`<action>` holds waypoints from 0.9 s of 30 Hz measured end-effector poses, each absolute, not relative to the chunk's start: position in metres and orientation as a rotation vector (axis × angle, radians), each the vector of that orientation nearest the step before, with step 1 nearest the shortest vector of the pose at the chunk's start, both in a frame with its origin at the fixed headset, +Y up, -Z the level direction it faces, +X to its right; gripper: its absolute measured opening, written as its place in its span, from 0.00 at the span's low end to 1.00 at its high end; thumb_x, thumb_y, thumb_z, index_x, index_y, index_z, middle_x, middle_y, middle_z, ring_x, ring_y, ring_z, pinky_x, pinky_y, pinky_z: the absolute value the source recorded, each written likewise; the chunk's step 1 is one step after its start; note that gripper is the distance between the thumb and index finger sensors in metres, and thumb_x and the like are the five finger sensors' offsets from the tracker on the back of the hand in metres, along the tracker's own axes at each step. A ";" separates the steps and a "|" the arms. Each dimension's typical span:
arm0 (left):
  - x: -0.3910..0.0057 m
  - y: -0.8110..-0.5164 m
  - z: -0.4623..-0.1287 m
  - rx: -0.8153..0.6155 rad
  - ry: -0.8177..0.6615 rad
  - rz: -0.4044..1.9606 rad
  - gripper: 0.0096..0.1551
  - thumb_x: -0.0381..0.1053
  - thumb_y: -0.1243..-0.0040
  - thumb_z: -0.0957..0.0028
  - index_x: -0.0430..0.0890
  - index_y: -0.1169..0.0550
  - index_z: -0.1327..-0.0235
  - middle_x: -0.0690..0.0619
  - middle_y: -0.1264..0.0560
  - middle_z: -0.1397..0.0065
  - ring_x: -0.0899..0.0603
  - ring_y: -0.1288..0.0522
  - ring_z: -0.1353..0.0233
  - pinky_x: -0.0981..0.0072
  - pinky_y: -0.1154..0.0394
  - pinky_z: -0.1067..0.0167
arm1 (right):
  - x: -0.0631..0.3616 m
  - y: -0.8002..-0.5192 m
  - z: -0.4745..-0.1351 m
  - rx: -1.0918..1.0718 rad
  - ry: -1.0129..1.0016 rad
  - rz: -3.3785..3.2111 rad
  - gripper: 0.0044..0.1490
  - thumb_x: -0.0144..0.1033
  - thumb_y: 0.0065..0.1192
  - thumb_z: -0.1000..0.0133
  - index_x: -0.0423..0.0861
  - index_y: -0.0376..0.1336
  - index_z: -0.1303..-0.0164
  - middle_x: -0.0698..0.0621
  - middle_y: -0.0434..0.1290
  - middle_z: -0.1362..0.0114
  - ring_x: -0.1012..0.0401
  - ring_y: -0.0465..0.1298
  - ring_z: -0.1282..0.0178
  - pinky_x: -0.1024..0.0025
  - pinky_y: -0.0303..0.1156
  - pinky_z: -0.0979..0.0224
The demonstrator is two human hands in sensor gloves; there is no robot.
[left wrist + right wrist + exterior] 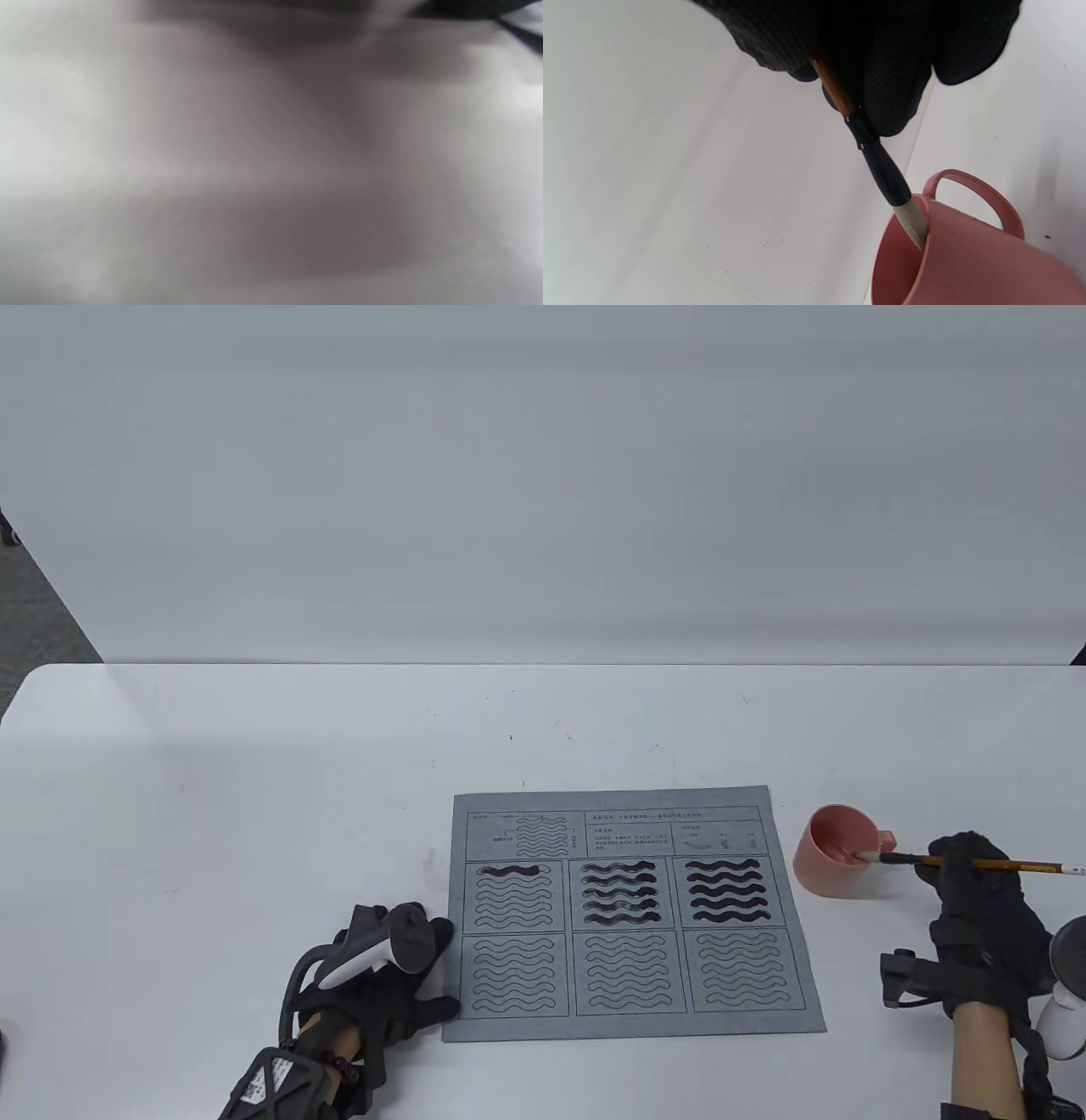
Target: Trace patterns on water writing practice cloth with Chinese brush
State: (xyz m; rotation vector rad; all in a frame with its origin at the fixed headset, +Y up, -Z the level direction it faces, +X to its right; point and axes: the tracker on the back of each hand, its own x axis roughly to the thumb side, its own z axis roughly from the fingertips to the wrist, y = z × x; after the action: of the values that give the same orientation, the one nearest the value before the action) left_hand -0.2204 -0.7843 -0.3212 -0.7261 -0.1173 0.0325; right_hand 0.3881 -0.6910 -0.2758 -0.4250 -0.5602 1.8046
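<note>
A grey practice cloth (pixel 632 912) lies flat on the table, printed with boxes of wavy lines. Two upper boxes are filled in dark, and the upper left box has one dark wave. My left hand (pixel 399 976) rests flat on the table, its fingertips on the cloth's lower left edge. My right hand (pixel 967 869) grips a brown-handled brush (pixel 984 863) and holds it nearly level. The pale brush tip (pixel 912 222) dips over the rim into a pink cup (pixel 836 848). The left wrist view is only a blur.
The pink cup (pixel 967 254) stands just right of the cloth, handle facing away from it. A white wall backs the white table (pixel 254 780). Bare tabletop stretches left of and behind the cloth.
</note>
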 end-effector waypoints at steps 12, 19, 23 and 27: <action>-0.221 -0.787 -0.320 -0.764 -0.094 0.056 0.56 0.77 0.56 0.58 0.75 0.75 0.33 0.65 0.84 0.24 0.41 0.86 0.22 0.35 0.78 0.27 | 0.404 -0.692 -0.265 -0.515 -0.591 1.725 0.25 0.34 0.60 0.37 0.37 0.63 0.33 0.36 0.76 0.32 0.44 0.82 0.40 0.38 0.72 0.35; -0.220 -0.787 -0.320 -0.766 -0.092 0.056 0.56 0.77 0.57 0.59 0.75 0.75 0.34 0.65 0.85 0.24 0.41 0.86 0.23 0.35 0.78 0.27 | 0.397 -0.689 -0.264 -0.485 -0.704 1.694 0.24 0.35 0.63 0.39 0.37 0.66 0.37 0.38 0.79 0.35 0.46 0.85 0.44 0.41 0.74 0.35; -0.220 -0.787 -0.320 -0.766 -0.091 0.056 0.56 0.77 0.57 0.59 0.75 0.75 0.34 0.65 0.84 0.24 0.41 0.86 0.23 0.35 0.78 0.27 | 0.394 -0.695 -0.266 -0.513 -0.732 1.728 0.24 0.37 0.66 0.41 0.37 0.67 0.40 0.39 0.81 0.37 0.47 0.86 0.46 0.42 0.74 0.35; -0.220 -0.787 -0.320 -0.766 -0.090 0.056 0.56 0.77 0.57 0.58 0.75 0.75 0.34 0.65 0.85 0.24 0.41 0.86 0.23 0.35 0.78 0.27 | 0.398 -0.701 -0.267 -0.555 -0.701 1.710 0.24 0.37 0.67 0.41 0.37 0.67 0.41 0.38 0.80 0.38 0.47 0.86 0.47 0.40 0.73 0.35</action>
State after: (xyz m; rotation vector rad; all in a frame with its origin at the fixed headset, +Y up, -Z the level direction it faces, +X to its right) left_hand -0.2202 -0.7873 -0.3202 -0.7660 -0.0901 0.0561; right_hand 0.3975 -0.7009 -0.2667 -0.5548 -0.7012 1.7096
